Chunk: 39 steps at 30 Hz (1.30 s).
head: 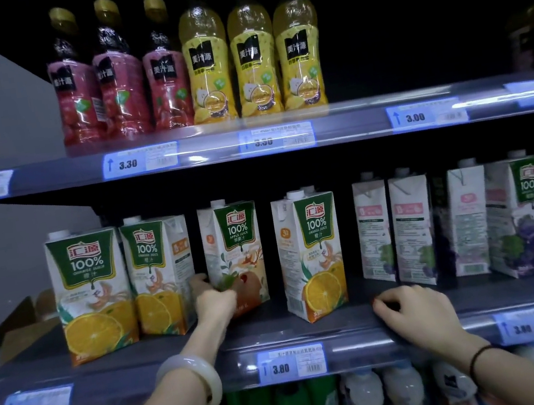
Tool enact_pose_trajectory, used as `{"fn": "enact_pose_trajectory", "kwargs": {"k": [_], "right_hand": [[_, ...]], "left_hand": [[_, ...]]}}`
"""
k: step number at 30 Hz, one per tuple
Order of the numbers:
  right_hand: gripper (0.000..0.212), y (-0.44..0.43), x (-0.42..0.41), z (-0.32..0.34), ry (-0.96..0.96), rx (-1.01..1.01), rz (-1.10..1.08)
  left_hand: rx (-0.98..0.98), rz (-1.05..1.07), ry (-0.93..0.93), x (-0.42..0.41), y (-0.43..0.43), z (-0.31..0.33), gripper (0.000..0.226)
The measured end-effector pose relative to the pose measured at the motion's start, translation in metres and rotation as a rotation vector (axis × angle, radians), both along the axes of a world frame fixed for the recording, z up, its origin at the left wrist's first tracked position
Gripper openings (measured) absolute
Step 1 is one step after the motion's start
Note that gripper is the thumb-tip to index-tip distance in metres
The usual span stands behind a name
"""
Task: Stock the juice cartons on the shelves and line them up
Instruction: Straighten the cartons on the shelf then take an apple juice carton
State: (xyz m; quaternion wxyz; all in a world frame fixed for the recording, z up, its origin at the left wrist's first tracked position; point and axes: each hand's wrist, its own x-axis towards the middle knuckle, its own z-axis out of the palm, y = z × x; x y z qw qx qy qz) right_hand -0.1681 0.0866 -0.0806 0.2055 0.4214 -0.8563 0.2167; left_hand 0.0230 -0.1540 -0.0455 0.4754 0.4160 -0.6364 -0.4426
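Low down, left hand [216,301] grips the apple juice carton [233,242]; right hand [413,312] rests loosely curled on the shelf [313,334].

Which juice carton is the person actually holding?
The white apple juice carton, third from left: the left hand grips its lower corner; the others stand untouched.

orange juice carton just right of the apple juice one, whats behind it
A second white cap peeks over the orange juice carton, so another carton likely stands behind it. Its body and flavour are hidden.
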Motion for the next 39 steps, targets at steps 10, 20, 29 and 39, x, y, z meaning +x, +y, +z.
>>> {"fn": "enact_pose_trajectory", "kwargs": {"k": [10, 20, 29, 39], "right_hand": [[0.034, -0.001, -0.002, 0.001, -0.036, -0.003, 0.003], [0.023, 0.008, -0.001, 0.016, -0.291, -0.055, 0.168], [0.038, 0.055, -0.009, 0.027, -0.403, -0.192, 0.268], [0.04, 0.148, -0.057, 0.045, -0.553, -0.342, 0.277]], "left_hand": [[-0.021, -0.073, -0.061, -0.01, -0.003, 0.006, 0.065], [-0.044, -0.087, 0.083, 0.016, 0.021, 0.008, 0.058], [-0.048, -0.092, 0.21, 0.039, 0.078, 0.04, 0.056], [-0.051, -0.232, 0.185, 0.002, 0.174, 0.035, 0.048]]}}
